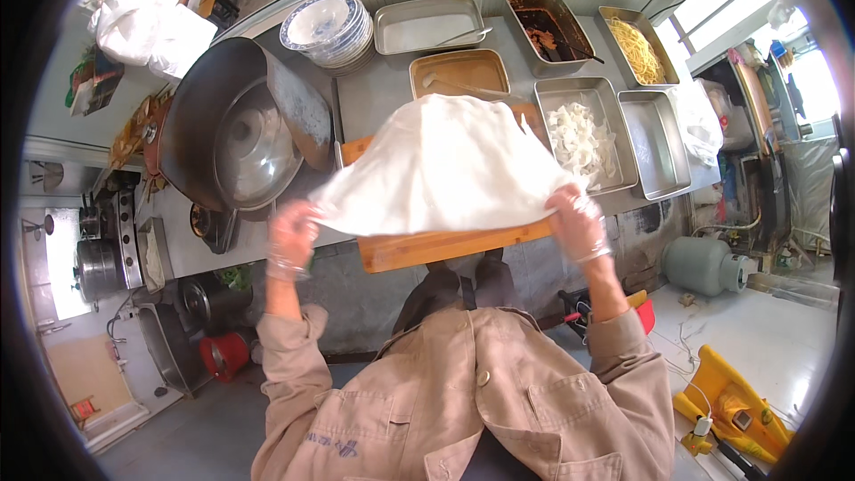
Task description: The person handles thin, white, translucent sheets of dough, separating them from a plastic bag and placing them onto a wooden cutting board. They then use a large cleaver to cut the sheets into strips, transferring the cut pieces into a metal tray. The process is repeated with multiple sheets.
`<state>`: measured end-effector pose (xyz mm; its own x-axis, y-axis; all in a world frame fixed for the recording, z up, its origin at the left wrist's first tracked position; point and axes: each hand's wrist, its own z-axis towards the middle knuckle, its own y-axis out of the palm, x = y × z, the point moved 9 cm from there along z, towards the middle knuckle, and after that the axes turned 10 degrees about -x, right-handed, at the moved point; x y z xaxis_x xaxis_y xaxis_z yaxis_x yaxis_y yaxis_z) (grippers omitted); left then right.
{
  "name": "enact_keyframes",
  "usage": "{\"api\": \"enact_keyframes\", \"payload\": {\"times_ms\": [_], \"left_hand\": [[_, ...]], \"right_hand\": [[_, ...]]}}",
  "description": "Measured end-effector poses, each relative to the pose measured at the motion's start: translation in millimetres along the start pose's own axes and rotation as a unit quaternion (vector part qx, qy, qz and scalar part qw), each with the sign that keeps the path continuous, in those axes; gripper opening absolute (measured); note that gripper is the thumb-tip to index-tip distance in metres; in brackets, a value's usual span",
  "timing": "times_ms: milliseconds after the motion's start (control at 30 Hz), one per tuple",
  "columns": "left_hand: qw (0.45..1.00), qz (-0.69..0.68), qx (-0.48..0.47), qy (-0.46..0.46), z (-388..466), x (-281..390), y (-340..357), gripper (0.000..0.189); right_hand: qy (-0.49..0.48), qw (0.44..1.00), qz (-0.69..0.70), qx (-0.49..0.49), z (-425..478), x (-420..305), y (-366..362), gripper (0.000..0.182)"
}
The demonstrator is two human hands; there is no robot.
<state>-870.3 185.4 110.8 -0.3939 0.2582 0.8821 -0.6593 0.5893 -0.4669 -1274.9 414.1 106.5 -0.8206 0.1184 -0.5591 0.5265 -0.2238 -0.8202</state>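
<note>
A wide, thin white sheet, apparently dough (441, 167), spreads between my two hands above a wooden cutting board (427, 250). My left hand (292, 235), in a clear plastic glove, grips its left corner. The right corner is pinched in my right hand (578, 224), gloved the same way. The sheet hides most of the board; its far edge reaches the front of a metal tray holding brown liquid (457, 70). Just beyond my right hand stands a steel tray (624, 177) with cut white noodle strips (580, 140).
A large metal pot (200, 120) stands left of the board. Behind are stacked patterned bowls (327, 30), a shallow steel tray (427, 23), a tray with dark red sauce (551, 27) and yellow noodles (638, 50). Another steel tray (654, 140) sits right. A gas cylinder (705, 266) lies on the floor.
</note>
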Motion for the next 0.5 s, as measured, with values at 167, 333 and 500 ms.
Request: {"api": "enact_keyframes", "payload": {"times_ms": [167,333,500], "left_hand": [[0.972,0.229,-0.050,-0.021,-29,-97,88,0.017],[0.965,0.261,-0.013,-0.024,-33,-92,89,0.016],[0.981,0.186,-0.030,-0.051,-38,-94,79,0.020]], "right_hand": [[0.118,0.991,0.038,-0.048,-48,92,115,0.023],[0.362,0.823,0.430,0.082,-85,134,121,0.018],[0.422,0.583,0.654,0.232,-113,132,130,0.026]]}}
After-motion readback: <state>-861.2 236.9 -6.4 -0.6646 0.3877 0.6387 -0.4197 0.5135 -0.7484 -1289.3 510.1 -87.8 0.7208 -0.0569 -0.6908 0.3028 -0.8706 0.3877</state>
